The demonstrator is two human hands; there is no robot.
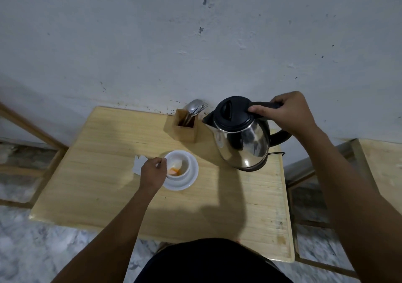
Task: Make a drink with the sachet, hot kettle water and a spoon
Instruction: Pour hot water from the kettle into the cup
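A white cup stands on a white saucer in the middle of the wooden table; orange powder or liquid lies in its bottom. My left hand is closed at the cup's left rim on a thin spoon handle, mostly hidden. A white torn sachet lies just left of that hand. My right hand grips the black handle of the steel kettle, which is lifted and tilted slightly, spout pointing left, to the right of the cup.
A wooden holder with several spoons and forks stands at the back of the table by the wall. The kettle's black base and cord sit at the right edge. Wooden frames flank the table on both sides.
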